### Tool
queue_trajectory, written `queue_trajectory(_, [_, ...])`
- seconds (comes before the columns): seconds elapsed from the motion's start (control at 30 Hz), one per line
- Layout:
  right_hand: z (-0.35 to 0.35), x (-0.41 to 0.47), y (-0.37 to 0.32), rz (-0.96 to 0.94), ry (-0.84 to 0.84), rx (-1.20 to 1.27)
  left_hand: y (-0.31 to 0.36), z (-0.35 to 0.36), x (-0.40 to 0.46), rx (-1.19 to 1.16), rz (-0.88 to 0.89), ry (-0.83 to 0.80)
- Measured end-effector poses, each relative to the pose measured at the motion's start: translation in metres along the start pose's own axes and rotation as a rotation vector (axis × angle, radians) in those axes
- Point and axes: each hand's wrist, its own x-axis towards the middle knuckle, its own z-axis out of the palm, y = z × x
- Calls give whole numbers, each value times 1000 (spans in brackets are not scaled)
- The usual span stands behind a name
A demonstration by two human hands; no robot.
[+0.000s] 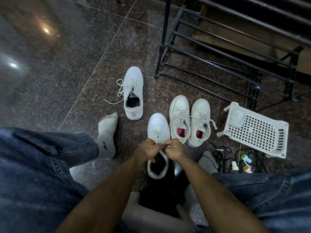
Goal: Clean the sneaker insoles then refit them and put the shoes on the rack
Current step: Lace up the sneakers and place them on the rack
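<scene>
While I sit over the dark speckled floor [70,68], the head view shows both my forearms reaching to the lower centre of the frame. My left hand [146,149] has its fingers curled tight, pinching a lace at the throat of the nearest white sneaker [157,125]. My right hand [174,148] is likewise curled, pinching the other lace end; the two hands sit just beside one another, knuckles nearly touching. This sneaker stands upright on the floor, toe toward the top of the frame, its opening dark; I cannot tell whether an insole is seated inside.

Its apparent mate, a second white sneaker [133,93], stands apart in the centre of the frame, toe upward, laces loose and trailing to the left, interior dark. Right of my hands stands a pair of off-white sneakers [189,115], side by side and touching, each with a pink insole visible in the opening.

The black shoe rack [223,52] occupies the upper right; its lower bars that show carry no shoes. A white perforated plastic basket [255,130] lies tipped at centre right. Below it, near the lower right, lie tangled black cords [222,157] and small pastel-coloured items too small to identify.

My left foot, in a grey sock [107,137], rests at centre left. Blue denim covers both legs along the lower left and lower right edges.
</scene>
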Motion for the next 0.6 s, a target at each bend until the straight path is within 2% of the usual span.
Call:
queue_trajectory(0.13, [-2,-1,-1,16,44,-23,-2,-5,2,-139,-37,-7])
queue_trajectory(0.23, [-18,-8,-5,-17,121,-398,-12,-14,6,-208,-99,-6])
queue_trajectory(0.33, [-26,-20,-6,-81,111,-719,-21,-17,8,-263,-158,29])
queue_trajectory(0.47, [-20,-24,-4,-32,119,-767,-27,-14,11,-220,-163,65])
queue_trajectory(0.6, [-22,-27,1,-103,114,-758,-37,-13,17,-171,-45,131])
